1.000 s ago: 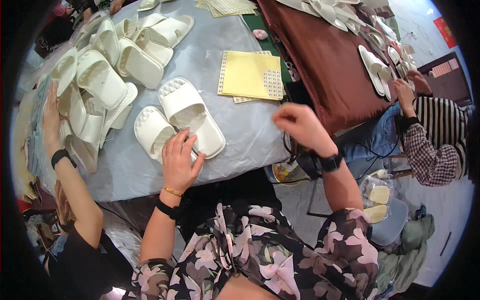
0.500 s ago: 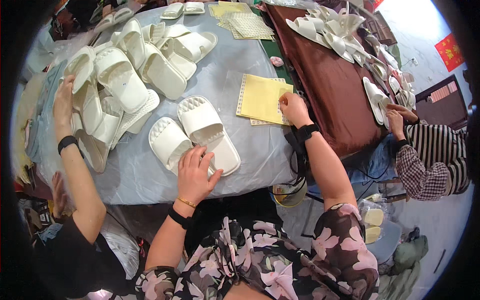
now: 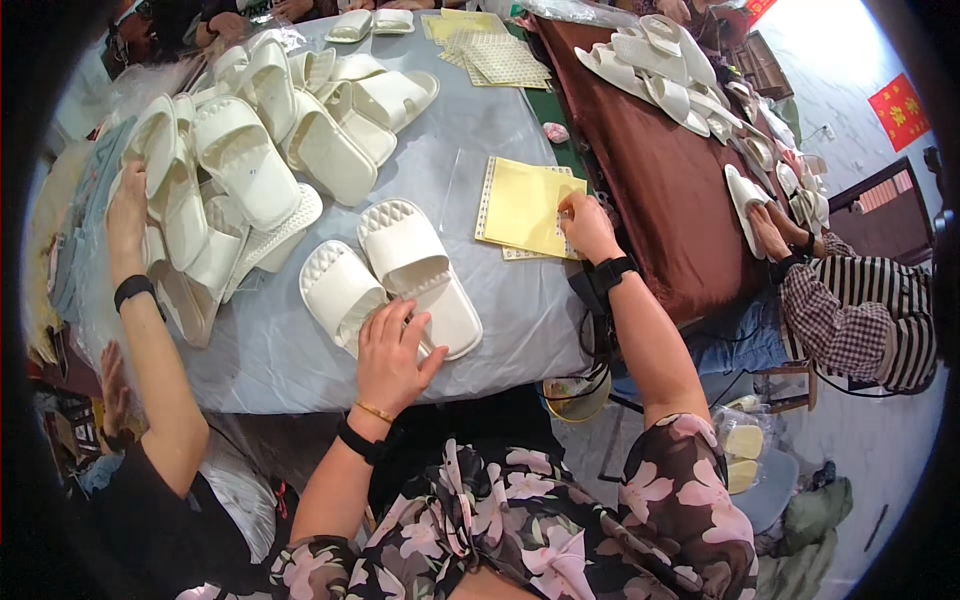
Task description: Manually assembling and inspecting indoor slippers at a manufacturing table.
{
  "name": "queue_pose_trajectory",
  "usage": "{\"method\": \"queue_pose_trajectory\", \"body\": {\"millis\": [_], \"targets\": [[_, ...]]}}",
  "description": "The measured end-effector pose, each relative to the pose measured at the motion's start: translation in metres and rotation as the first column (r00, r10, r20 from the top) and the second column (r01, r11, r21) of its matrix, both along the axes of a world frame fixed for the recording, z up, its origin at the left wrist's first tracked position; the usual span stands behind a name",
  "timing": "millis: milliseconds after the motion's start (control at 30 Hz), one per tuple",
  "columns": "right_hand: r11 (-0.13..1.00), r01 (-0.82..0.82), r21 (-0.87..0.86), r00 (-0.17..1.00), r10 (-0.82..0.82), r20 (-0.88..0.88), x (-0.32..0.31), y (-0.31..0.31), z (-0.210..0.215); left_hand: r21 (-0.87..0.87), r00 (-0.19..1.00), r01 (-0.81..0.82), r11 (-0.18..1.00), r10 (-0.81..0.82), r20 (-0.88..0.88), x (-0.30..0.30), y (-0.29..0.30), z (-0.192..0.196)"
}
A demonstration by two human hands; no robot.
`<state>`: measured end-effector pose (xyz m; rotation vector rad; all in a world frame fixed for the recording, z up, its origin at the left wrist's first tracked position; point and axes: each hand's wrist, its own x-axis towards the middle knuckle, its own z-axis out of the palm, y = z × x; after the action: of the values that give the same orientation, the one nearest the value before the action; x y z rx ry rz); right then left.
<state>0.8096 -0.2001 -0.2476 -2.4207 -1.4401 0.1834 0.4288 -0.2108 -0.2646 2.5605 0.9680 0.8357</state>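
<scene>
My left hand (image 3: pixel 392 352) lies over the heel end of a white slipper (image 3: pixel 342 290), its fingers spread and touching it. Beside that one, a second white slipper (image 3: pixel 425 275) sits sole down, its toe pointing away from me. Further right, my right hand (image 3: pixel 590 226) has its fingers curled together at the right edge of a yellow sheet (image 3: pixel 528 205). This sheet lies on top of other sheets with rows of small printed marks. My right fingertips are partly hidden, so how they grip the sheet's edge is hard to see.
A heap of white slippers (image 3: pixel 245 165) covers the table's left side, where a co-worker's hand (image 3: pixel 127 215) touches it. More marked sheets (image 3: pixel 490 52) lie at the far edge. On the right, a brown-covered table (image 3: pixel 625 150) holds more slippers, with another person's hands (image 3: pixel 768 232) at one.
My hands stay nearly in place, the right fingers shifting slightly at the sheet's edge. The co-worker on the right has shifted, a hand now pressed on a slipper.
</scene>
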Motion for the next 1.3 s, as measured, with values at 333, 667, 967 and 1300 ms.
{"method": "queue_pose_trajectory", "body": {"millis": [333, 667, 967, 1300], "targets": [[1.000, 0.014, 0.028, 1.000, -0.014, -0.012, 0.000, -0.002, 0.003, 0.011, 1.000, 0.010, 1.000, -0.010, 0.014, -0.001, 0.000, -0.002], [0.995, 0.009, 0.101, 1.000, -0.009, -0.003, -0.005, -0.009, 0.003, 0.042, 1.000, 0.012, 0.999, -0.014, 0.026, -0.004, -0.001, -0.011], [0.988, -0.015, 0.151, 1.000, 0.016, -0.006, -0.002, -0.010, 0.001, 0.038, 1.000, 0.002, 0.999, -0.003, 0.026, -0.004, -0.001, -0.010], [0.920, -0.118, 0.373, 0.971, 0.186, -0.151, -0.035, -0.018, 0.031, 0.020, 0.999, 0.007, 1.000, -0.008, 0.044, -0.008, -0.002, -0.008]]}}
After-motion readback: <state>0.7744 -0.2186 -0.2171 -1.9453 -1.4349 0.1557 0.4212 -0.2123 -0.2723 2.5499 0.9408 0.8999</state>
